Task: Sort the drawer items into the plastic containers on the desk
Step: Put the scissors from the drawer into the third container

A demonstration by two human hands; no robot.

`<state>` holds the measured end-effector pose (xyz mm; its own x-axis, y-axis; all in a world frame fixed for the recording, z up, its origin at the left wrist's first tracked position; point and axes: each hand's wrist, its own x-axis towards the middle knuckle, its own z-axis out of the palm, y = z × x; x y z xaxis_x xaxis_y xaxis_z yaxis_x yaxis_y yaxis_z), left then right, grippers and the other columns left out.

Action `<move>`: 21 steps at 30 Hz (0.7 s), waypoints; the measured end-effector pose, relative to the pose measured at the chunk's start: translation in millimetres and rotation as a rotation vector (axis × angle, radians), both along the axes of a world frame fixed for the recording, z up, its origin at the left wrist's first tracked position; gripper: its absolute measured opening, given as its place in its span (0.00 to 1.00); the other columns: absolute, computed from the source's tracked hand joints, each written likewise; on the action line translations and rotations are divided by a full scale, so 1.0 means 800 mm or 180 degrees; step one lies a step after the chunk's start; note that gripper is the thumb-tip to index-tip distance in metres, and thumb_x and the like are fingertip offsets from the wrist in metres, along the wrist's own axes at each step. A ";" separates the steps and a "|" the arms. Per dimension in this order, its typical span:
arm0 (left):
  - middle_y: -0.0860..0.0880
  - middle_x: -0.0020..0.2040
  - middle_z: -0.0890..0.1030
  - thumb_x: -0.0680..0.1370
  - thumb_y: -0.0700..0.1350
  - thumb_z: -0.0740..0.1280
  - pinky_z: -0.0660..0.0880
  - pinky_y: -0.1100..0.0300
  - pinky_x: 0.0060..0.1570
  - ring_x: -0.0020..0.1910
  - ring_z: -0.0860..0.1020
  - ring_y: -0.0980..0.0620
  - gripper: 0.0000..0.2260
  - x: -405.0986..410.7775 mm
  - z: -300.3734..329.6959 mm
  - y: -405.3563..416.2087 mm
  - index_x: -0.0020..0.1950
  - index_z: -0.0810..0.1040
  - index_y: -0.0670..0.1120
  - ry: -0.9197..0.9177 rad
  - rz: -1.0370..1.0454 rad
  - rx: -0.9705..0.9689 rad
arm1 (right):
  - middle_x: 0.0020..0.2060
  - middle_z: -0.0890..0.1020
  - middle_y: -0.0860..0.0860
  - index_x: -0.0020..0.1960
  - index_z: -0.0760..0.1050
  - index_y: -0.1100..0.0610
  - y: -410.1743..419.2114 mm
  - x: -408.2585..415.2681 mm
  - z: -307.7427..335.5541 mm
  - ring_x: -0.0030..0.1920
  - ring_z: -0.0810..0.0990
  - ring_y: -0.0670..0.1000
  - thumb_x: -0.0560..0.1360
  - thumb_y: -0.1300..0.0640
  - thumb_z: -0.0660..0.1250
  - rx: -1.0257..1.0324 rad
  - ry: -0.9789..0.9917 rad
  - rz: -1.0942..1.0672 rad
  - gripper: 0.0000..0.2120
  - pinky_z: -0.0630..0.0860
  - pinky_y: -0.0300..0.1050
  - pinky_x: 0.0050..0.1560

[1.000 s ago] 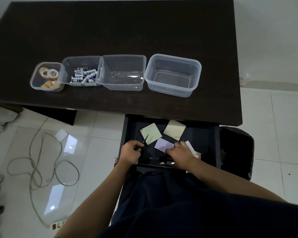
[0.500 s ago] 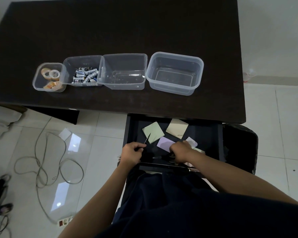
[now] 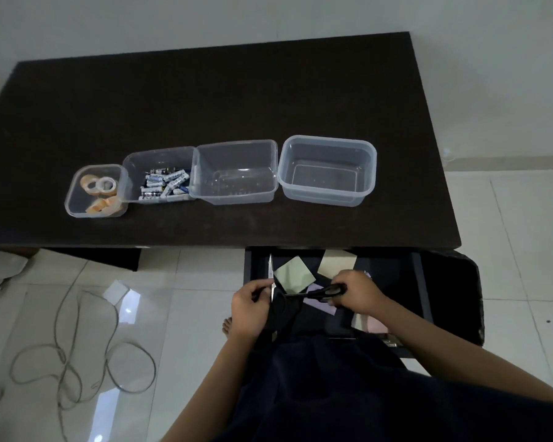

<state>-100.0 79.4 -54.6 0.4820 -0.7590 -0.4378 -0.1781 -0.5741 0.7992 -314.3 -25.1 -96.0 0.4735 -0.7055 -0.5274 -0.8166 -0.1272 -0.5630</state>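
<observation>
Head view. Open drawer [image 3: 418, 282] at 6 o'clock below the dark desk [image 3: 205, 106]. Left hand [image 3: 251, 306] grips one pair of scissors [image 3: 271, 275], blade pointing toward 12 o'clock; right hand [image 3: 358, 293] curls round the black handles of a second pair of scissors [image 3: 320, 291], blade tips toward 9 o'clock. Both pairs are over the drawer, above a green note [image 3: 292, 275], a cream note [image 3: 337, 263] and a lilac note [image 3: 321, 306]. On the desk, from 9 to 3 o'clock: tape container [image 3: 77, 199], battery container [image 3: 135, 164], two bare containers [image 3: 237, 148] [image 3: 327, 141].
</observation>
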 end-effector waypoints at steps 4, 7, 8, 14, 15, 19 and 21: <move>0.50 0.47 0.82 0.78 0.35 0.61 0.77 0.64 0.48 0.47 0.80 0.53 0.10 0.031 0.020 -0.020 0.50 0.81 0.45 -0.0204 -0.0112 -0.0370 | 0.31 0.73 0.46 0.33 0.78 0.57 0.008 0.020 0.013 0.38 0.77 0.53 0.63 0.54 0.78 -0.0281 -0.0326 -0.0543 0.10 0.67 0.46 0.43; 0.50 0.48 0.81 0.78 0.35 0.62 0.74 0.72 0.43 0.47 0.79 0.57 0.09 0.066 0.042 -0.042 0.48 0.80 0.46 -0.0241 -0.0366 -0.0620 | 0.32 0.76 0.52 0.34 0.79 0.57 0.010 0.047 0.031 0.37 0.76 0.54 0.63 0.56 0.79 -0.0397 -0.0451 -0.0964 0.09 0.71 0.47 0.39; 0.50 0.48 0.81 0.78 0.35 0.62 0.74 0.73 0.43 0.46 0.78 0.59 0.09 0.078 0.049 -0.050 0.48 0.79 0.47 -0.0219 -0.0469 -0.0716 | 0.32 0.76 0.52 0.33 0.78 0.55 0.010 0.057 0.037 0.36 0.76 0.52 0.63 0.57 0.79 -0.0363 -0.0485 -0.1106 0.09 0.71 0.41 0.37; 0.49 0.45 0.81 0.72 0.38 0.72 0.72 0.74 0.45 0.44 0.78 0.60 0.07 0.137 0.093 -0.092 0.45 0.79 0.49 -0.0099 -0.0903 -0.1245 | 0.31 0.79 0.54 0.43 0.80 0.65 0.005 0.105 0.076 0.30 0.75 0.42 0.65 0.61 0.77 0.0021 -0.0925 -0.1887 0.10 0.71 0.34 0.33; 0.51 0.45 0.80 0.70 0.40 0.74 0.72 0.74 0.45 0.44 0.77 0.61 0.08 0.145 0.100 -0.102 0.45 0.79 0.49 -0.0161 -0.0991 -0.1315 | 0.30 0.78 0.53 0.43 0.81 0.66 0.003 0.113 0.084 0.28 0.74 0.40 0.66 0.64 0.77 0.0064 -0.1069 -0.2017 0.09 0.70 0.32 0.31; 0.56 0.44 0.78 0.67 0.44 0.77 0.71 0.74 0.47 0.46 0.76 0.62 0.12 0.176 0.122 -0.148 0.45 0.77 0.49 -0.0419 -0.1372 -0.1473 | 0.35 0.83 0.51 0.42 0.83 0.61 0.003 0.144 0.110 0.35 0.81 0.43 0.65 0.69 0.75 0.0235 -0.1658 -0.2552 0.08 0.75 0.31 0.37; 0.58 0.45 0.77 0.68 0.44 0.76 0.71 0.72 0.47 0.46 0.76 0.62 0.13 0.187 0.131 -0.171 0.48 0.76 0.50 -0.0478 -0.1524 -0.1486 | 0.35 0.85 0.49 0.42 0.83 0.58 0.009 0.156 0.119 0.38 0.83 0.44 0.66 0.71 0.74 0.0291 -0.1873 -0.2741 0.10 0.77 0.32 0.39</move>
<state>49.8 -57.0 50.4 0.0761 -0.9966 0.0324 -0.4548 -0.0058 0.8906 -189.2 -18.1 -1.1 0.0292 -0.8950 -0.4451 -0.2048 0.4305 -0.8791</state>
